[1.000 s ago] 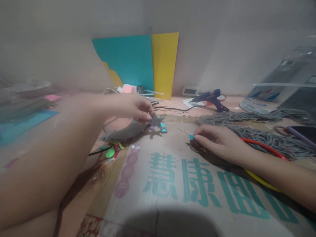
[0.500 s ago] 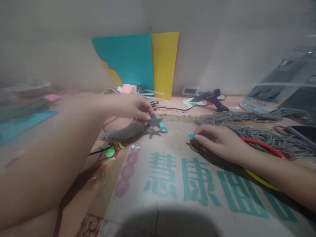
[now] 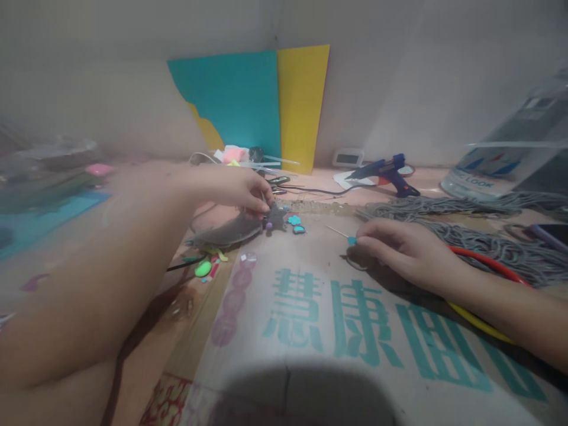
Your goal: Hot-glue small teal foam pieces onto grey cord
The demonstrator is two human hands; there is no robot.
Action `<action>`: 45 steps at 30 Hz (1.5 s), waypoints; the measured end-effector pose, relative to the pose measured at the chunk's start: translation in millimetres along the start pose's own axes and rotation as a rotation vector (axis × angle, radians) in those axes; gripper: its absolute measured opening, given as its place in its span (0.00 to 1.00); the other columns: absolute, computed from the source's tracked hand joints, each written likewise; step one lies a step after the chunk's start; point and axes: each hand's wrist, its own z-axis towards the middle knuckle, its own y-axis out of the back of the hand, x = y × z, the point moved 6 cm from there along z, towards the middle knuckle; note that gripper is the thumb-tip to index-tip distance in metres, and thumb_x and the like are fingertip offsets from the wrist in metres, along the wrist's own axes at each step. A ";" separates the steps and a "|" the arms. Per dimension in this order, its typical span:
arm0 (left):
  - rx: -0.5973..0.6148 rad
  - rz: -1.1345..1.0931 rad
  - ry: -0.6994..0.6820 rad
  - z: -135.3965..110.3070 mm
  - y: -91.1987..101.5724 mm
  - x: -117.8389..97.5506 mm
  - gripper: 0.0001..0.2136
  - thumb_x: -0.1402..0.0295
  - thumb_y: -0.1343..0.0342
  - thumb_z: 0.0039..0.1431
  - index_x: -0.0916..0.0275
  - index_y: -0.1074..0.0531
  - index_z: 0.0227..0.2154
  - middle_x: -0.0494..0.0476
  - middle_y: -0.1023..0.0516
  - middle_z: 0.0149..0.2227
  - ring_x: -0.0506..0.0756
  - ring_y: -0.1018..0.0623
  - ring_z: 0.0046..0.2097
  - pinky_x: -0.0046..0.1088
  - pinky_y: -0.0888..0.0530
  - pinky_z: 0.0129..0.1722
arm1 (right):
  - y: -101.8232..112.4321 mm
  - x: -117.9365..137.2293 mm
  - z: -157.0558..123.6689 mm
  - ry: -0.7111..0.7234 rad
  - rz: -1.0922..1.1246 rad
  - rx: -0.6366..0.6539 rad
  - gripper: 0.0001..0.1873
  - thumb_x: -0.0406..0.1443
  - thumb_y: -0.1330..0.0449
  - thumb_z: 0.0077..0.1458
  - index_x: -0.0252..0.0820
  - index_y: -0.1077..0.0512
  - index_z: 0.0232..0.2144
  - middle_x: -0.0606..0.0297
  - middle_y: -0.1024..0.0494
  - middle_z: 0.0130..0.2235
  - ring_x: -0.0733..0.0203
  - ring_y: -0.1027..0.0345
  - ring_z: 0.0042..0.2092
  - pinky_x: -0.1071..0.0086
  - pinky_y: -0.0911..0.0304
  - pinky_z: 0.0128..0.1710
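My left hand (image 3: 242, 189) reaches across the cardboard sheet (image 3: 310, 331), and its fingertips pinch a grey star-shaped felt piece (image 3: 276, 217) joined to a longer grey felt strip (image 3: 224, 235). Two small teal pieces (image 3: 296, 223) lie just right of the star. My right hand (image 3: 406, 251) rests on the cardboard with fingers curled, pinching a thin pin with a small teal head (image 3: 350, 239).
A blue hot glue gun (image 3: 384, 171) lies at the back right near grey yarn (image 3: 479, 231). Teal and yellow sheets (image 3: 266, 103) lean on the wall. A red and yellow hoop (image 3: 488, 278) lies under my right forearm. Small coloured scraps (image 3: 205, 266) lie left of the cardboard.
The view has shifted slightly. Both hands keep the same holds and places relative to the felt and the pin.
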 end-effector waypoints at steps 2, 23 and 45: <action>0.015 0.004 0.004 -0.2 -0.8 -0.5 0.15 0.57 0.43 0.51 0.59 0.25 0.40 0.51 0.18 0.32 0.55 0.21 0.36 0.25 0.30 0.34 | 0.6 -0.1 -0.6 0.000 -0.004 -0.006 0.15 0.46 0.48 0.62 0.46 0.28 0.31 0.64 0.23 0.28 0.58 0.31 0.30 0.65 0.39 0.30; 0.007 -0.140 0.023 2.4 -7.5 2.2 0.12 0.61 0.40 0.45 0.57 0.22 0.35 0.52 0.17 0.30 0.56 0.19 0.35 0.23 0.30 0.31 | -3.6 0.0 0.1 0.016 -0.004 0.042 0.13 0.45 0.48 0.62 0.47 0.28 0.33 0.63 0.21 0.31 0.56 0.29 0.32 0.63 0.35 0.32; -0.257 0.203 0.086 -5.7 8.8 -9.7 0.14 0.57 0.43 0.53 0.57 0.21 0.38 0.54 0.19 0.35 0.56 0.24 0.36 0.28 0.36 0.32 | -3.3 1.7 0.4 0.029 -0.012 0.049 0.13 0.45 0.47 0.62 0.46 0.28 0.33 0.63 0.21 0.31 0.57 0.28 0.32 0.64 0.36 0.32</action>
